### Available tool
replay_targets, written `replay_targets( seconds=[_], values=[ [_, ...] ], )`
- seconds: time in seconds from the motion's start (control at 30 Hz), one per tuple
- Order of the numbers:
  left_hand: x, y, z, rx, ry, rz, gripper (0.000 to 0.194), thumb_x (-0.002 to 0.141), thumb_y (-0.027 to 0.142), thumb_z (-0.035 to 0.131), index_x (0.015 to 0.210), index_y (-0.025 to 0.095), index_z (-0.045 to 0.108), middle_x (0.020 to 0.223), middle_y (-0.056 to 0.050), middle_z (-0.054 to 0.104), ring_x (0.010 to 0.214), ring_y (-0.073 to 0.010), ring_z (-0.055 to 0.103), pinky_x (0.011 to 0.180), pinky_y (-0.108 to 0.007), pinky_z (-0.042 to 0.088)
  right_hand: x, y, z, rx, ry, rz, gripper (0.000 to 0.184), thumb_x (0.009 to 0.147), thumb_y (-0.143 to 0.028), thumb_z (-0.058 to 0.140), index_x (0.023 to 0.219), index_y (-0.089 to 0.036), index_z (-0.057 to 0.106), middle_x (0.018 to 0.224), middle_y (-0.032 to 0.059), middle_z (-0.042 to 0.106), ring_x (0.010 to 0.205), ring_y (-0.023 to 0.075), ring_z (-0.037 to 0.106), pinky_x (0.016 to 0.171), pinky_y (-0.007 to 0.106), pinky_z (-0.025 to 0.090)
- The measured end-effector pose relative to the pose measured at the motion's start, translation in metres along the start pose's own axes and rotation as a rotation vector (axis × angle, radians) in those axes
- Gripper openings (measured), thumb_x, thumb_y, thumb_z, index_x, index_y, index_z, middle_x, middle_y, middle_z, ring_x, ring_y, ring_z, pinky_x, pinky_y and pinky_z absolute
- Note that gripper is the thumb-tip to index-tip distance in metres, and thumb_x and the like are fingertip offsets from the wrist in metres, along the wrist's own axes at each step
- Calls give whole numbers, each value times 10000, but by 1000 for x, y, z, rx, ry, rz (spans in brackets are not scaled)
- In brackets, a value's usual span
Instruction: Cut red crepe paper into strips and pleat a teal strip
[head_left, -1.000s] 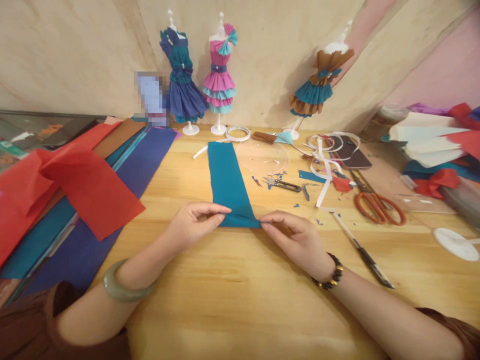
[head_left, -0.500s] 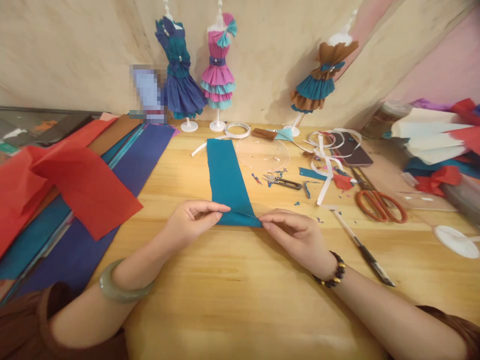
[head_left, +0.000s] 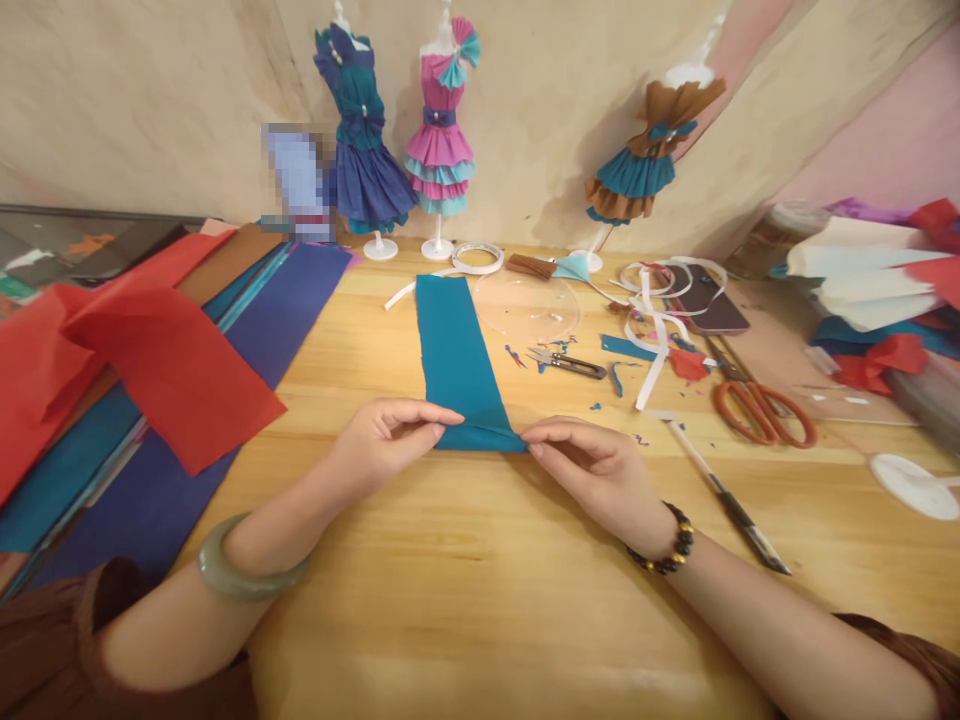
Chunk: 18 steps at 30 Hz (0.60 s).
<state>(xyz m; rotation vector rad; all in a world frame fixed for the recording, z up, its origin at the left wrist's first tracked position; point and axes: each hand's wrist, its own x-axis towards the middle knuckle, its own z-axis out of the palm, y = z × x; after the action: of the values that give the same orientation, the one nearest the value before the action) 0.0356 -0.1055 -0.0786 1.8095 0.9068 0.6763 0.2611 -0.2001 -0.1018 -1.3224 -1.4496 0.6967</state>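
Observation:
A long teal strip of crepe paper (head_left: pixel 459 345) lies on the wooden table (head_left: pixel 450 600), its near end folded over into a narrow flap. My left hand (head_left: pixel 394 435) pinches the left end of that fold between thumb and fingers. At the right corner of the fold, my right hand (head_left: pixel 589 460) pinches the paper between thumb and forefinger. Both hands are closed on the strip, with the folded edge stretched between them. Thread snips (head_left: pixel 568 362) lie just right of the strip among small paper scraps.
Orange-handled scissors (head_left: pixel 763 405), a pen (head_left: pixel 739 510), white tape (head_left: pixel 652 350) and a phone (head_left: pixel 709 300) lie to the right. Red paper (head_left: pixel 180 370) and blue paper (head_left: pixel 300 310) are stacked at left. Several paper-dressed mannequins, one in a pink dress (head_left: pixel 440 150), stand along the wall.
The view has shifted very slightly. Both hands keep their pinch on the folded end, and the flap looks slightly raised near its right side.

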Motion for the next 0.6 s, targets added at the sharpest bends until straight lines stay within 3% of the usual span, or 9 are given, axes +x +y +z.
replay_targets(
  seconds=[0.23,0.6],
  values=[
    [-2,2,-1,-65,-38,-2,191,791,286,625,914,226,757,939,-32,754,842,-183,692,746,-268,561,-1,-2,-2,10,-35,10,96,822,-243,658,872,-230,739,874,49,750,799,174,693,713,298,585],
    [1,-3,7,-126,33,-33,134,722,293,712,810,206,763,861,-31,764,801,-188,713,741,-276,591,0,1,0,-15,0,36,86,793,-289,689,813,-209,715,792,43,746,708,170,693,666,293,592]
  ],
)
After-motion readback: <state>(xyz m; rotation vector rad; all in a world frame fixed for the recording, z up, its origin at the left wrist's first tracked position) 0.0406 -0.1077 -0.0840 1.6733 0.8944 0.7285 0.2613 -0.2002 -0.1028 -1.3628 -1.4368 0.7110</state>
